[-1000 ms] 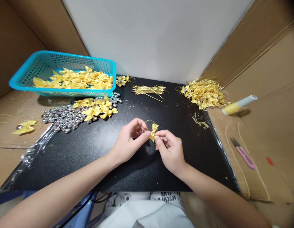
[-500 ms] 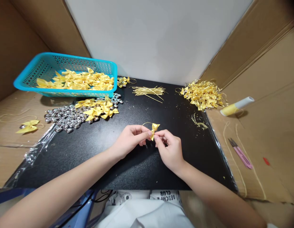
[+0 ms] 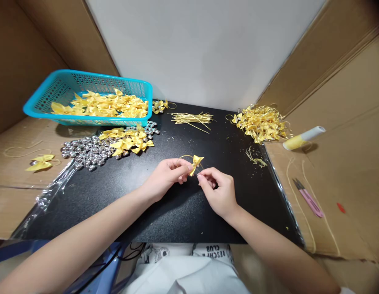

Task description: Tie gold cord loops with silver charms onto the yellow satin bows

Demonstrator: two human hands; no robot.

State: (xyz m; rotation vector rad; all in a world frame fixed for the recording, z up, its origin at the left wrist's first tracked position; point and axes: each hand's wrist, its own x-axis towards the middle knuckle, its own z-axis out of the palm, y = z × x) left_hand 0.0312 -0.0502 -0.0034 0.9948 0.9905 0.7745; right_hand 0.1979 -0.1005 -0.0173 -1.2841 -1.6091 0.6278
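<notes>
Above the middle of the black tabletop (image 3: 165, 216), my left hand (image 3: 170, 173) pinches a yellow ribbon bow (image 3: 196, 162) between thumb and fingers. A thin gold cord (image 3: 186, 156) loops up from behind those fingers toward the bow. Just right of it, my right hand (image 3: 218, 188) is closed in a pinch on a cord end that runs from the bow. The fingertips of the two hands are a small gap apart. Whether a bell hangs behind the bow is too small to tell.
A turquoise basket (image 3: 88, 119) of yellow bows stands back left, with silver bells (image 3: 88, 152) before it. Cut gold cords (image 3: 192, 119) lie at the back, finished bows with cords (image 3: 261, 122) at the right. Pink snips (image 3: 310, 201) and a tube (image 3: 304, 138) rest on cardboard.
My left hand has shifted slightly left and up with the bow, which has turned. The gap to my right hand has widened, showing cord between them.
</notes>
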